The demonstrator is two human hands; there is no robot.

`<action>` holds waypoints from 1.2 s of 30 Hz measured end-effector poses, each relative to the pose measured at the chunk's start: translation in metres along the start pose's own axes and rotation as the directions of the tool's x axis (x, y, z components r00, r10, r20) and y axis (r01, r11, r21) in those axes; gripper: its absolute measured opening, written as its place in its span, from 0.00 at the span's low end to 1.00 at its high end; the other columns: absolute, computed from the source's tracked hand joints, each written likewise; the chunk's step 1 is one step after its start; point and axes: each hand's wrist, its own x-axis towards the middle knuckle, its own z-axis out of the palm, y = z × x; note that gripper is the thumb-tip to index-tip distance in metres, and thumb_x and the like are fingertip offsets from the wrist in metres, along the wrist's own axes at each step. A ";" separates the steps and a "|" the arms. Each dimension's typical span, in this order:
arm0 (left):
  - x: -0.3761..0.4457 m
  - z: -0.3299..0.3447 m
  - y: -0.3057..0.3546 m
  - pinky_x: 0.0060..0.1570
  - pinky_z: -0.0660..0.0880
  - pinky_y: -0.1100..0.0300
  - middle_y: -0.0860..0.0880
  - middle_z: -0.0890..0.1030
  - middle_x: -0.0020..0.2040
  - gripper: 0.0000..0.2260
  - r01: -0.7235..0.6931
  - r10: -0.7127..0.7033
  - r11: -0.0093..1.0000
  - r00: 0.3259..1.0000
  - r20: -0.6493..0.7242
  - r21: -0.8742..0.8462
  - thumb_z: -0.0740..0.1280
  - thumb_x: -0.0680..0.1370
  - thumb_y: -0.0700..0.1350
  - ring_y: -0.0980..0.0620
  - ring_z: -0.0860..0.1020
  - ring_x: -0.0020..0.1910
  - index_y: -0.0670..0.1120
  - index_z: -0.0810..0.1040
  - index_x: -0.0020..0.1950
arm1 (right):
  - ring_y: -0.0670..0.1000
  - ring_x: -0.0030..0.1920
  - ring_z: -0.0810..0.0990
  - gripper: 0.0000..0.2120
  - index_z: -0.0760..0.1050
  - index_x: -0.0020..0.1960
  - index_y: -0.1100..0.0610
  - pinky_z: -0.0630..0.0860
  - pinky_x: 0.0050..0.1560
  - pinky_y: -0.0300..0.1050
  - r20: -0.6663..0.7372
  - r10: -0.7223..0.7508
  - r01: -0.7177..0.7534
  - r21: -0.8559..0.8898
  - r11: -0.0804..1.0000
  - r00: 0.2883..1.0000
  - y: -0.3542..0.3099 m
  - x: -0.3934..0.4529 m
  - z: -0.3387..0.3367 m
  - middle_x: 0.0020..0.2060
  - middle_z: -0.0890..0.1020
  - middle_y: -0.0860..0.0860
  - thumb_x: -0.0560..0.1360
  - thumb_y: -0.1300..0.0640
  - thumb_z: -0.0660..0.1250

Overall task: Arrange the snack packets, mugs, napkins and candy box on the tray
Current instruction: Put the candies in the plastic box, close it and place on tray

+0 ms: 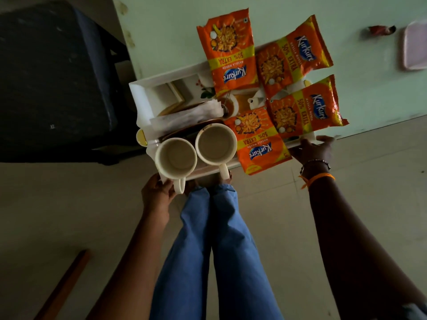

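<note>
A white tray (141, 98) is held up in front of me, part over the pale green table (369, 88), part over the floor. My left hand (157, 195) grips its near left edge below the mugs. My right hand (314, 150) grips its near right corner. On the tray lie several orange snack packets (233, 49), two empty cream mugs (176, 158) (216, 144) side by side, and white napkins (184, 116) on a dark flat box (182, 132). The tray's printed bottom shows between the items.
A dark upholstered chair (53, 75) stands to the left of the table. A pink tray (416, 47) and a small red wrapper (381, 30) lie on the table at the far right. My legs in blue trousers (215, 250) are below, and a wooden stick (64, 285) lies on the floor.
</note>
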 end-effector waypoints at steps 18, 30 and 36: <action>0.024 0.023 0.022 0.26 0.73 0.72 0.47 0.78 0.36 0.07 -0.291 0.289 0.944 0.957 0.036 0.158 0.66 0.72 0.31 0.55 0.76 0.35 0.37 0.78 0.49 | 0.60 0.50 0.78 0.16 0.70 0.63 0.59 0.77 0.49 0.58 0.130 -0.053 0.031 0.170 0.985 0.990 -0.023 0.028 0.002 0.53 0.77 0.61 0.76 0.68 0.58; 0.037 0.153 0.100 0.21 0.68 0.75 0.45 0.71 0.32 0.08 -0.412 0.435 0.877 0.900 -0.041 0.246 0.66 0.72 0.29 0.53 0.71 0.29 0.39 0.71 0.37 | 0.61 0.48 0.79 0.14 0.71 0.61 0.60 0.77 0.45 0.55 0.193 -0.136 0.086 0.247 0.965 0.972 -0.148 0.117 0.010 0.50 0.77 0.60 0.77 0.69 0.57; 0.045 0.215 0.141 0.21 0.67 0.75 0.46 0.68 0.30 0.08 -0.447 0.463 0.871 0.885 -0.039 0.201 0.65 0.71 0.28 0.60 0.72 0.22 0.40 0.73 0.39 | 0.64 0.57 0.77 0.17 0.69 0.65 0.60 0.77 0.49 0.59 0.194 -0.135 0.090 0.225 0.970 0.972 -0.205 0.165 0.026 0.62 0.75 0.63 0.76 0.68 0.58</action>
